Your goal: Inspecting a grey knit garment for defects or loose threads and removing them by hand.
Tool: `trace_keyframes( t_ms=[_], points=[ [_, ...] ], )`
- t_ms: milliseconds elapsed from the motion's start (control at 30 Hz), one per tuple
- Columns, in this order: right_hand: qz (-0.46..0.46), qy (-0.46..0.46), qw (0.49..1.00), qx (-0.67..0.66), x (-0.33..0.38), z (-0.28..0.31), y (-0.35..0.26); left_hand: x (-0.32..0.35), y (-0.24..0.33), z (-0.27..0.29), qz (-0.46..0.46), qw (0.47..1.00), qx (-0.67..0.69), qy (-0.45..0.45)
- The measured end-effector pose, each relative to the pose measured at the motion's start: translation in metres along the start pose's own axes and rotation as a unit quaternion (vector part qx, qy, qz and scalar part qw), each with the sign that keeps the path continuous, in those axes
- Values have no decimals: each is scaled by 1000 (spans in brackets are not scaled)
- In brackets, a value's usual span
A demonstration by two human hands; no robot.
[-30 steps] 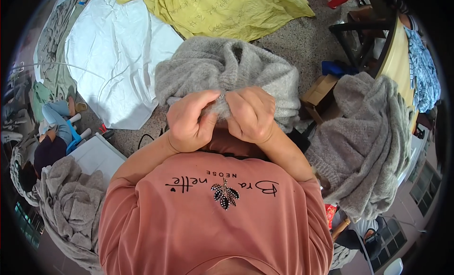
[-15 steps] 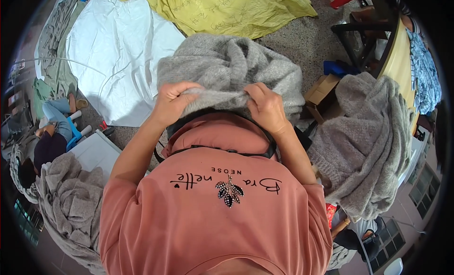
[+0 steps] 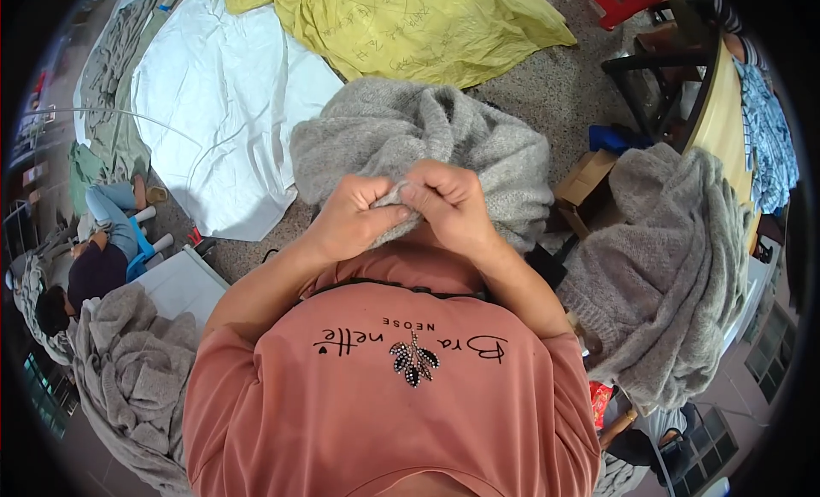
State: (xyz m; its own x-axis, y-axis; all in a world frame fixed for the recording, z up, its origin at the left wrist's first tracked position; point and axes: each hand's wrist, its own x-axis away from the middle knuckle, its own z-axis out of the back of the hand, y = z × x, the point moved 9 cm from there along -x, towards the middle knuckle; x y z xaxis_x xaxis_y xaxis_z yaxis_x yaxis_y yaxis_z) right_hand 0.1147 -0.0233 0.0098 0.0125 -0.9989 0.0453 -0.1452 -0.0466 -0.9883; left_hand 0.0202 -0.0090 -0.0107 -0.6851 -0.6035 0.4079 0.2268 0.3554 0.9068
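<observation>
The thumb and curled fingers of the left hand are clamped on a bunched edge of the fuzzy, light-grey knitted cloth; the right hand pinches the same edge just beside it, thumb pressed down — the fingertips underneath are hidden. The cloth lies in a loose, folded heap at the centre, its gathered edge near the chest of the salmon-pink shirt, the bulk on the far side of the hands. It looks soft, light for its bulk and limp, with a hairy surface that could snag or stretch; the doubled edge seems the surest hold — pinched lightly, both hands close together. Beyond lie a crinkled white sheet, far left, and a crumpled yellow sheet; a grey-brown knitted pile sits right.
</observation>
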Motion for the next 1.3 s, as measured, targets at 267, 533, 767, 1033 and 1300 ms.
trace_keyframes(
  t_ms=[267,533,767,1033,1300],
  points=[
    [-101,17,993,-57,1,14,17,-11,3,11,-4,985,137,103],
    [-123,30,984,-126,2,7,24,-6,-9,1,53,993,101,-3],
    [-178,-47,964,-193,0,3,27,-2,7,10,26,992,109,61],
    [-179,3,952,-247,4,2,37,-4,8,10,-10,998,11,56],
    [-196,37,913,-356,5,7,37,1,3,14,-3,990,127,54]
  ],
)
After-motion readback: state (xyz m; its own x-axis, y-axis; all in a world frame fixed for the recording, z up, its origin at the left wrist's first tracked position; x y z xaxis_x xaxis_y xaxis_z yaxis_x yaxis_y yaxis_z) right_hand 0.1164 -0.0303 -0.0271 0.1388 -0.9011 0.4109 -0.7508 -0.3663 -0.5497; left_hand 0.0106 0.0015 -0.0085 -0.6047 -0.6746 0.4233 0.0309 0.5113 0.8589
